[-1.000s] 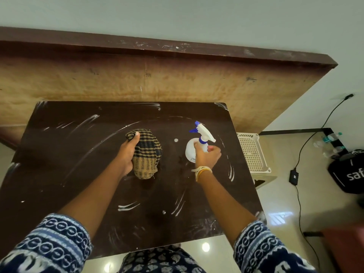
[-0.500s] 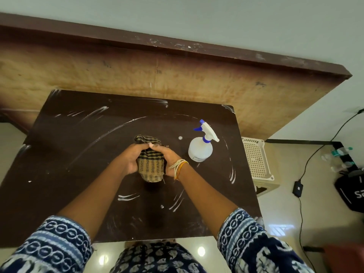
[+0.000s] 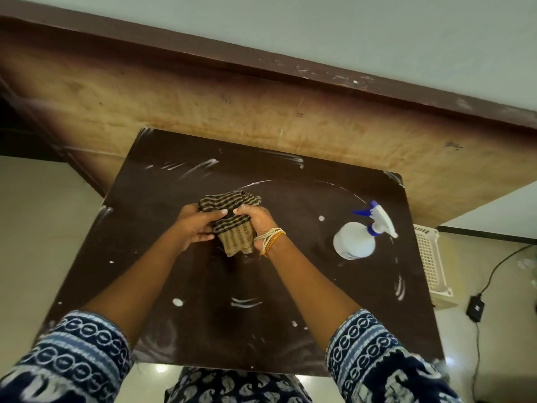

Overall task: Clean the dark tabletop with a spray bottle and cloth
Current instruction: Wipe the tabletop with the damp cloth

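Two hands, one cloth: left hand (image 3: 195, 225) and right hand (image 3: 256, 225) both gripping the bunched striped cloth (image 3: 231, 225) above mid dark tabletop (image 3: 290, 330) (streaked white). One spray bottle (image 3: 359, 238) standing free, well right. One basket (image 3: 430, 263) beside the table.

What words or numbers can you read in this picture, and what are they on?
No text can be read here.
Spray bottle: a dark smudge of print low on its white body, too small and blurred to read.
Black adapter on the floor: a pale mark on it, too small to read.
Checked cloth held in both hands, and the dark tabletop: only stripes and white smears, no writing.
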`<state>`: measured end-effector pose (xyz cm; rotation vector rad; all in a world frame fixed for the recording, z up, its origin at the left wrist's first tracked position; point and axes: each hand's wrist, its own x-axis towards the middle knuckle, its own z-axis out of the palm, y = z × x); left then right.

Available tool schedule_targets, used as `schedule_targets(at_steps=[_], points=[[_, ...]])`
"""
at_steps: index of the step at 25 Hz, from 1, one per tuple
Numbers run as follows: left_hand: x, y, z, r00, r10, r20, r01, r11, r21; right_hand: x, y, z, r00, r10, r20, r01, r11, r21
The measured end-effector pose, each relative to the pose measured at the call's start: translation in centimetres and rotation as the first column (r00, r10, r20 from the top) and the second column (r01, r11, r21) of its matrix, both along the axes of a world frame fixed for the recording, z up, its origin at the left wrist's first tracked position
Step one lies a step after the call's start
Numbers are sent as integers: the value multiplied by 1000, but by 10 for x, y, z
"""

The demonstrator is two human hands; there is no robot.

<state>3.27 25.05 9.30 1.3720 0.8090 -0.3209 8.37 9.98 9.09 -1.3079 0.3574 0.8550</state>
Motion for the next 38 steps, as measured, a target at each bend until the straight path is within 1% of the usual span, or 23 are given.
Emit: schedule_targets(at_steps=[3,5,7,9,11,13,14,15,17,18,20,22,24,25,26,28,29,30,33,35,36,37,38], points=[[13,62,-9,1000,20,18,-22,991,128,13,58,14,987,-100,128,107,993,-54],[20,101,-17,999,39,32,-45,974,223,29,90,22,947,-94,309,152,974,-169],[24,137,-27,998,44,46,-57,945,322,43,118,28,870,5,493,187,922,-340],[26,165,-36,996,37,82,-68,901,428,53,140,27,766,219,605,213,801,-559],[28,186,-46,992,8,129,-78,833,548,60,165,14,665,513,543,105,656,-748],[29,198,-49,990,-13,139,-81,754,652,59,187,-7,548,777,309,-105,431,-896],[31,205,-51,990,-10,138,-88,723,686,60,195,-20,500,834,234,-131,340,-931],[33,210,-54,990,-7,142,-97,695,712,61,200,-30,478,850,220,-101,302,-948],[38,222,-63,990,-48,132,-75,616,784,68,208,-50,468,833,296,-19,344,-939],[41,226,-69,992,-89,93,-27,563,826,70,210,-61,448,832,328,-5,369,-930],[50,237,-84,992,-118,-33,87,490,868,71,214,-82,389,862,326,-14,360,-933],[63,247,-102,989,-113,-91,137,526,839,65,217,-105,359,880,311,6,331,-944],[73,254,-116,992,-121,-28,101,654,750,56,216,-118,328,888,323,66,319,-945],[76,256,-122,996,-92,-10,71,684,726,56,218,-122,295,898,326,92,313,-945],[77,257,-128,998,-55,-24,54,672,739,61,221,-127,249,912,325,107,308,-945],[73,256,-135,998,-17,-53,53,562,825,86,225,-129,172,927,333,139,311,-940],[70,254,-138,998,-15,-54,54,509,859,103,224,-131,185,920,346,166,317,-934],[69,252,-138,999,-12,-49,49,472,880,124,220,-132,241,901,361,208,315,-926],[72,250,-137,996,8,-91,78,436,897,177,196,-135,498,789,361,289,242,-926],[74,249,-137,994,5,-111,98,424,900,187,200,-136,613,712,343,300,192,-934],[74,250,-136,994,4,-110,98,420,902,182,214,-135,619,710,336,307,175,-936],[73,251,-136,994,9,-109,95,419,903,173,232,-133,572,747,338,309,186,-933],[72,252,-136,994,13,-111,95,418,903,159,252,-131,473,810,346,287,230,-930]])
